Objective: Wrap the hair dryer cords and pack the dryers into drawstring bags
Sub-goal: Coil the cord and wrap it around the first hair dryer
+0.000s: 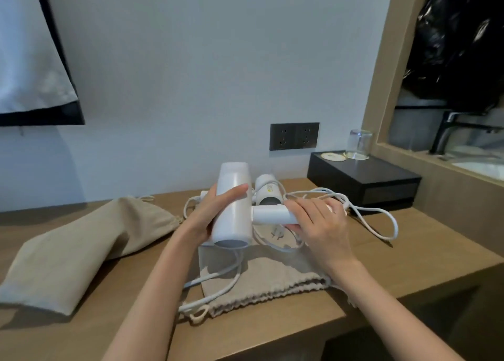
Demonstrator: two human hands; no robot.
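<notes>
My left hand (211, 216) gripped the barrel of the white hair dryer (234, 194), fingers curled round it, holding it above the flat drawstring bag (261, 276) on the wooden table (409, 257). My right hand (321, 224) clasped its handle, fingers wrapped over. Loose cord (396, 228) trailed across the table. A second dryer (268, 190) lay just behind; another bag (81, 240) lay left.

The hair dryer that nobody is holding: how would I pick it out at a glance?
Find the dark double wall socket above the wooden counter; just below and left of it lies a white hair dryer. Unlike the held dryer in front of it, it lies untouched and bears a small yellowish mark.
</notes>
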